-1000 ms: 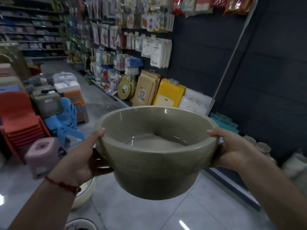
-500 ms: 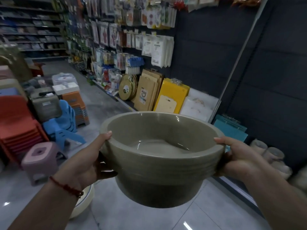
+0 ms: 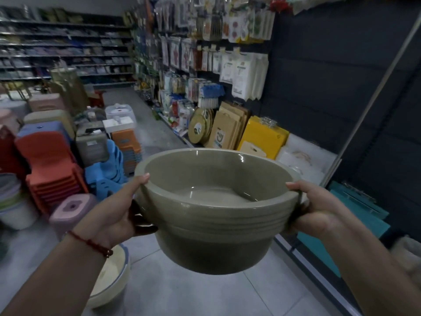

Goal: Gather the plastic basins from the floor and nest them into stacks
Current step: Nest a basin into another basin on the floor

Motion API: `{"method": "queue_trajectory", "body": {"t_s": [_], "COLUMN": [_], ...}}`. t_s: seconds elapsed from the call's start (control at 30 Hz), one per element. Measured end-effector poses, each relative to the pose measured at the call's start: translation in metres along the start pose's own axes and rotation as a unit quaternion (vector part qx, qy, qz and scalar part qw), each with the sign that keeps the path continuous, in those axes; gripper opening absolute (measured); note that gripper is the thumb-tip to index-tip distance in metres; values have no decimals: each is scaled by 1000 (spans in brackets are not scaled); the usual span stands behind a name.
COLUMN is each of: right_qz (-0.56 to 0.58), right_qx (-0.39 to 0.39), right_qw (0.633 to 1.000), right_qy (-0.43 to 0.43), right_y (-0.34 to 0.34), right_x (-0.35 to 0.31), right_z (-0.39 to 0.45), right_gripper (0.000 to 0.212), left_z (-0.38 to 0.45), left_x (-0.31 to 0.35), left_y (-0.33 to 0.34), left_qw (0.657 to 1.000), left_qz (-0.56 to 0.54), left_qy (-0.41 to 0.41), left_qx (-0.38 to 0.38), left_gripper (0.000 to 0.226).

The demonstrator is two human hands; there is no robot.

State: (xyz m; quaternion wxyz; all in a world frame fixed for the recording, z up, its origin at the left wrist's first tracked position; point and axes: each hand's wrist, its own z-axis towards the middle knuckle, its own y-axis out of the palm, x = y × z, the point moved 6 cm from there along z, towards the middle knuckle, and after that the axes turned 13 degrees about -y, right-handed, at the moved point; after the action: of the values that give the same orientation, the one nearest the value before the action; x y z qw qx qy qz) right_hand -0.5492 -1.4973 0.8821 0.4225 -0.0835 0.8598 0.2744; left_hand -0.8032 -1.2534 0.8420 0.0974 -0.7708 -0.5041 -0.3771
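Observation:
A stack of nested olive-green plastic basins [image 3: 216, 226] is held up in front of me above the tiled floor, its several rims layered under the top edge. My left hand [image 3: 116, 213] grips the left rim, thumb over the edge and fingers underneath. My right hand [image 3: 314, 210] grips the right rim the same way. A cream basin [image 3: 114, 277] with a blue-grey rim stands on the floor below my left forearm, partly hidden by it.
Stacked plastic stools and chairs in red [image 3: 52, 169], blue [image 3: 107, 169] and pink [image 3: 70, 208] crowd the left. More pale basins [image 3: 11, 206] sit at the far left edge. A goods shelf [image 3: 250, 133] with cutting boards runs along the right; the aisle floor [image 3: 141, 119] stretches ahead.
The view has swung slightly left and up; the green basin stack stays gripped in both hands and sits a little lower and further right in the frame.

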Motion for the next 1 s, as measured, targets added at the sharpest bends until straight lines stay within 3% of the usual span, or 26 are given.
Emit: {"method": "queue_trajectory", "body": {"t_s": [0.3, 0.5, 0.63, 1.0], "right_qz": [-42, -96, -131, -109], "right_qx": [-33, -50, -52, -25], "right_qw": [998, 993, 989, 991], "right_qy": [27, 38, 48, 76], "right_y": [52, 105, 151, 276], "right_x": [-21, -29, -24, -12], "right_z": [80, 144, 196, 316], "right_gripper": [20, 27, 31, 30], "left_z": [42, 96, 148, 262], "left_x": [38, 72, 99, 222], "left_y": [-5, -28, -51, -115], "left_qw": [998, 996, 994, 994], "left_qz": [-45, -84, -104, -96], "left_qy": [-8, -4, -20, -42], "left_qx": [33, 31, 27, 38], "left_gripper": [69, 61, 72, 76]}}
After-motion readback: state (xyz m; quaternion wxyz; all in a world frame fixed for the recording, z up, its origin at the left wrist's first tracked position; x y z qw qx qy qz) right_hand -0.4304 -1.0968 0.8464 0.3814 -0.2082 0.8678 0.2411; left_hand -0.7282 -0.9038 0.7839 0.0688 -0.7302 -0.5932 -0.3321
